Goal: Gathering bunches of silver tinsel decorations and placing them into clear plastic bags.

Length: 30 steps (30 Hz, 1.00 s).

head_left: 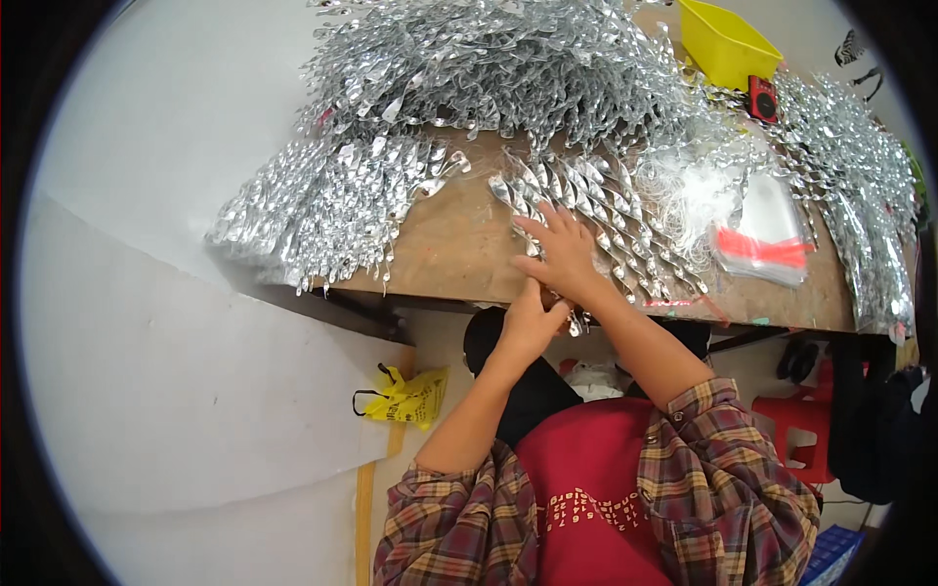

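Twisted silver foil strips (625, 220) lie side by side in a slanting row near the table's front edge. Over the left end of this row, my right hand (565, 256) rests with fingers spread. My left hand (531, 320) is just below it at the edge, its fingers bent closed around the lower ends of some strips. A few shiny strip ends (577, 322) poke out beside the left thumb. What lies under both palms is hidden.
Silver strips form a big heap (489, 73) behind and bundles at left (318, 215) and right (860, 215). White thread (684, 200) and clear bags with a red band (762, 252) lie rightward. A yellow bin (728, 44) and red radio-like box (763, 100) stand at the back.
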Available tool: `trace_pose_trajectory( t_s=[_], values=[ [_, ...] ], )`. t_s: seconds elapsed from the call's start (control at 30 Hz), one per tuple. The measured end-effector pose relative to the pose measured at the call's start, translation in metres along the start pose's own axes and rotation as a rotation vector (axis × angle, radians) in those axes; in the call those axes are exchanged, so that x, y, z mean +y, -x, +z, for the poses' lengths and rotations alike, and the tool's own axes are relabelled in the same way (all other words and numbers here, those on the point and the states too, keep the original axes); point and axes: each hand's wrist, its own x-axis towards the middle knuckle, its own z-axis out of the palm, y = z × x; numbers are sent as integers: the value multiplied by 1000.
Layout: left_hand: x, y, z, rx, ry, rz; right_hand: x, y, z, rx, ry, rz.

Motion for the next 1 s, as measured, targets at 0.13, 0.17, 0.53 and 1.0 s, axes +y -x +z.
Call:
trace_pose_trajectory(
  t_s=[0.13,0.17,0.53,1.0],
  values=[
    [6,-10,-45,-31,-168,70,20,0,1,-35,102,17],
    [3,-19,-66,210,-485,186,24,1,-2,-30,111,30],
    [-13,-62,-206,868,-1388,246,8,1,-7,-93,105,36],
    [5,-83,-256,665,-943,-101,10,1,-6,-55,90,23]
  ],
)
